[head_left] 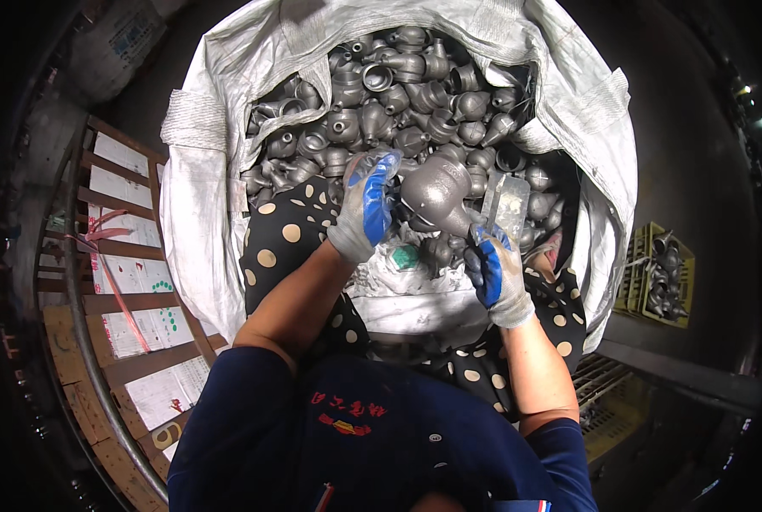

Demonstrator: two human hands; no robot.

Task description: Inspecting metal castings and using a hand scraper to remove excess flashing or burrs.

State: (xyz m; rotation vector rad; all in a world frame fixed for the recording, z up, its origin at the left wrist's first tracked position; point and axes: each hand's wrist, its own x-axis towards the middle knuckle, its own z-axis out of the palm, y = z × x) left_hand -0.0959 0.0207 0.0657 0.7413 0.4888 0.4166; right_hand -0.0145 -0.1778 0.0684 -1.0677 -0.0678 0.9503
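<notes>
big white sack (190, 232); grey metal parts (374, 121) heaped inside; metal bulb (436, 183) over them, between left hand (366, 205) and right hand (500, 275) — likely heavy, rigid, slick, not fragile; best cupped underneath, thin neck (459, 222) for steering; left hand curled at its side, hold unclear; right hand near neck, wrapped round flat blade (507, 205)

Inside the white sack (607, 196), woven of creased plastic-looking cloth with a dull sheen, grey metal fittings (372, 124) are given a satin, grainy skin, matched by the larger metal piece (436, 188) above them. Over the sack's opening, the gloves (368, 205) are knitted in matt, rough cloth and coated in smooth, glossy blue. To the sack's left, slats of matt wood (159, 301) are seen, and to its right a yellow crate (634, 282) is moulded in plastic.
</notes>
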